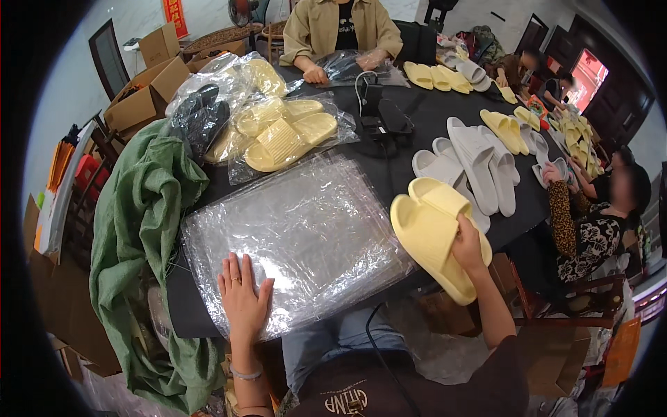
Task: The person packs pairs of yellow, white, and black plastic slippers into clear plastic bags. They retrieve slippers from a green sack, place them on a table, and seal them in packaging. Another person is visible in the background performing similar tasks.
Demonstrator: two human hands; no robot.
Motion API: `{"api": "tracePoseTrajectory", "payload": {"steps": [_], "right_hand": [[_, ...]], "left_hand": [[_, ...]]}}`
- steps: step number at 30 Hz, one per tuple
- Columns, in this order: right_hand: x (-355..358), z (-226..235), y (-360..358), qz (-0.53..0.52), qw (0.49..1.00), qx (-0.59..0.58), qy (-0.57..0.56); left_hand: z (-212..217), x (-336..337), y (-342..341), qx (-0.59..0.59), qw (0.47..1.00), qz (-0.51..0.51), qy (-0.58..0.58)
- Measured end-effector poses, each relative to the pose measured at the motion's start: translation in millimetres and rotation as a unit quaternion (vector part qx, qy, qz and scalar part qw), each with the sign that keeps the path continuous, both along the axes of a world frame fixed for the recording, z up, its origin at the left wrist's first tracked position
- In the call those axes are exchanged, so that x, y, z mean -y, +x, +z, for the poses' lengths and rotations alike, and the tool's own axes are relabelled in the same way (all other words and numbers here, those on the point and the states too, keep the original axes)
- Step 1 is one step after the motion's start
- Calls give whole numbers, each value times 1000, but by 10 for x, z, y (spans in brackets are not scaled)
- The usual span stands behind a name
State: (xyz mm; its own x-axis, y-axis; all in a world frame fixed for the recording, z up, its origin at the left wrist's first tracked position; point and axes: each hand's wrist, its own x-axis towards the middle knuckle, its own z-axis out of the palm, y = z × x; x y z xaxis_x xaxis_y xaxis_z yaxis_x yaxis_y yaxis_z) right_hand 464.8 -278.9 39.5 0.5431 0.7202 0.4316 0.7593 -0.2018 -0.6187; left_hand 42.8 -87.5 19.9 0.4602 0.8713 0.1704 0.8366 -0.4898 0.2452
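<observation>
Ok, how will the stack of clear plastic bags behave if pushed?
The bags are probably floppy, since the thin film wrinkles. They may slip over one another: they look glossy and their edges are uneven. The left hand, flat on top, might steady them.

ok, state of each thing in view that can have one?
Left hand: open, flat on plastic
Right hand: closed on held slippers
Held slippers: yellow, unbagged
Plastic: clear, stacked flat
Yellow slippers: bagged, piled
Grey slippers: unbagged, overlapping
Cloth: crumpled, hanging
Carton: open
Fan: can't tell if running
</observation>
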Motion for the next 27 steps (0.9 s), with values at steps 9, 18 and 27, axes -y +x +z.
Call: {"api": "tracePoseTrajectory", "payload": {"steps": [9, 18, 27], "right_hand": [[-25, -426, 967, -260, 930, 257, -38], [-470, -188, 2149, -352, 911, 196, -81], [-590, -703, 3430, -392, 895, 193, -95]], "left_hand": [[-16, -2, 7, -1, 1000, -1, 0], [-30, -1, -18, -3, 1000, 7, 7], [5, 11, -25, 22, 1000, 13, 6]]}}
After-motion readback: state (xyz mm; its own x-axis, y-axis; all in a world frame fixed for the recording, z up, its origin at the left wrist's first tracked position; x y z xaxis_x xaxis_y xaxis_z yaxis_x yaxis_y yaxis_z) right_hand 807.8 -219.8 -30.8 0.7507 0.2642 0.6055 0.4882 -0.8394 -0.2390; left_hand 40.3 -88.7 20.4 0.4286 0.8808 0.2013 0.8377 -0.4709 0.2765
